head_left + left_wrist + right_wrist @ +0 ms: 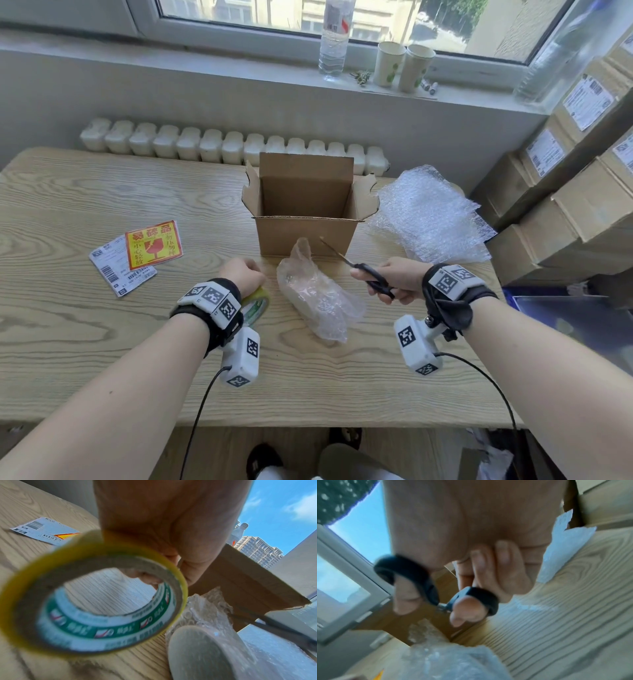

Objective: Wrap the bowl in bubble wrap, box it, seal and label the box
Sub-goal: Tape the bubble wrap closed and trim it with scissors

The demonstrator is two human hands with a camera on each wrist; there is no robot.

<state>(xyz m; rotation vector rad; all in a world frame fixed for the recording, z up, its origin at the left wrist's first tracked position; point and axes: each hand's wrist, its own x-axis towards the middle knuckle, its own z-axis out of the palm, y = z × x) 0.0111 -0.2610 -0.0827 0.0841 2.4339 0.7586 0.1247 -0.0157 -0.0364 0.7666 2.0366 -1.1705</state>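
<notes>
In the head view, your left hand (244, 274), at lower centre left of the frame, curls its fingers around a yellow tape roll (256, 305), held on edge just above the wooden worktop (102, 342). The left wrist view shows the roll (92, 595) close up, fingers pinching its top edge, with green printing inside the core. Your right hand (399, 279), at centre right, grips black scissors (363, 270), thumb and fingers through the handle loops; the blades look nearly closed and point up and left toward the box. Between your hands lies the bowl (317, 296), on its side and wrapped in bubble wrap, resting on the worktop. Just beyond it, at the centre of the frame, stands the cardboard box (303, 236) with its flaps open. Spare bubble wrap (431, 216) lies to the right of the box. At left, a red and yellow fragile sticker (153, 245) overlaps a white shipping label (116, 274).
</notes>
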